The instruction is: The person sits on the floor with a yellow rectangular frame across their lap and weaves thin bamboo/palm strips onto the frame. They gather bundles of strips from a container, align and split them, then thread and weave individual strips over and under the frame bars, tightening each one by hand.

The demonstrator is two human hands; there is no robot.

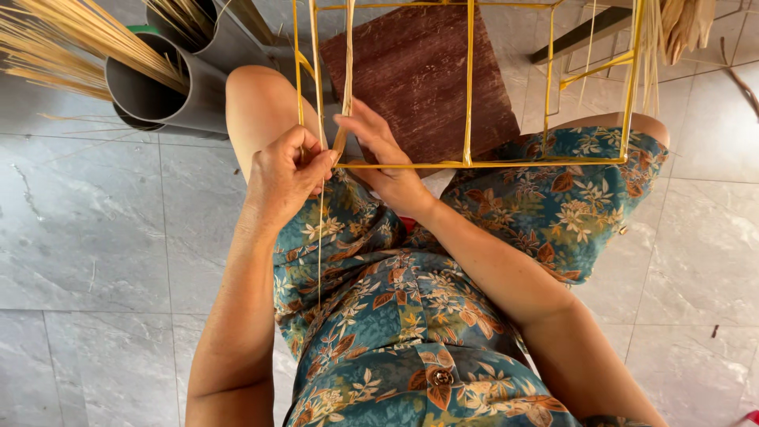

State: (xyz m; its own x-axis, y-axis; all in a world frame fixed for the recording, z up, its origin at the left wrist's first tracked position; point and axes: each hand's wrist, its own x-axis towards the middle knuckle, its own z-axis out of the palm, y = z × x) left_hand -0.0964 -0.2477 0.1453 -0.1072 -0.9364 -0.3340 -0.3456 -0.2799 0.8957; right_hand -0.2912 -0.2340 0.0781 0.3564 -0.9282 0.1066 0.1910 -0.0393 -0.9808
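1. The left hand (286, 175) is closed around a thin straw-coloured strip (319, 237) at the bamboo frame's (470, 95) near-left corner.
2. The right hand (386, 162) lies half open on the joint, fingers extended; it probably pinches a 2nd strip (348, 71), though the fingers hide the contact.
3. Keep the strip taut and the wraps snug against the corner.
4. The frame rests on the knees; its near rail runs left-right, its uprights point away toward the brown block (419, 75).

2 hands (288, 170) (379, 154), 1 yellow bamboo frame (470, 87), 3 grey pipes (162, 91) holding bamboo strips, and 1 reddish-brown wooden block (415, 71).
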